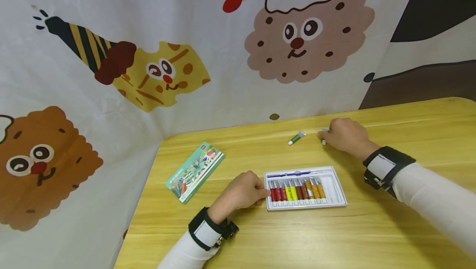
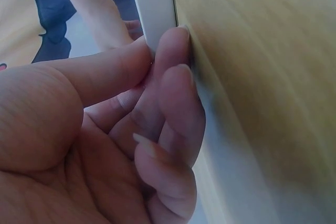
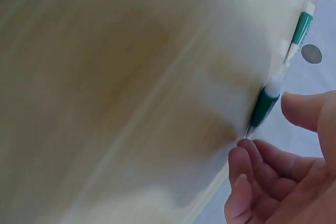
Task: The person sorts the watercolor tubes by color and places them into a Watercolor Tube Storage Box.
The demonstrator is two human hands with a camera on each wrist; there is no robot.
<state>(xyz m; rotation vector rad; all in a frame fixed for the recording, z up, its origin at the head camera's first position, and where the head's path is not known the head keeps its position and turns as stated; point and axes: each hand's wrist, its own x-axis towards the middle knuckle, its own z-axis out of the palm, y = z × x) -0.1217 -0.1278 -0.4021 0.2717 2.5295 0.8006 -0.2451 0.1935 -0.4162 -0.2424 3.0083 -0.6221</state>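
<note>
My left hand (image 1: 243, 188) pinches the left end of a white paint tray (image 1: 336, 203) between thumb and fingers; the left wrist view shows the tray's white side wall (image 2: 157, 14). In the tray lie several paint tubes (image 1: 293, 192) in red, yellow, brown and ochre, with a thin blue paintbrush (image 1: 286, 174) above them. At the back of the table, my right hand (image 1: 347, 134) is at a green paint tube (image 3: 264, 104). Its fingertips are by the tube's lower end, while the thumb stands slightly apart. Another green paint tube (image 1: 296, 138) lies to the left.
A green illustrated paint box (image 1: 195, 172) lies on the wooden table (image 1: 260, 240), left of the tray. Behind the table's back edge hangs a white cloth (image 1: 223, 95) printed with cartoon biscuits and cheese. The tray's right part holds no tubes.
</note>
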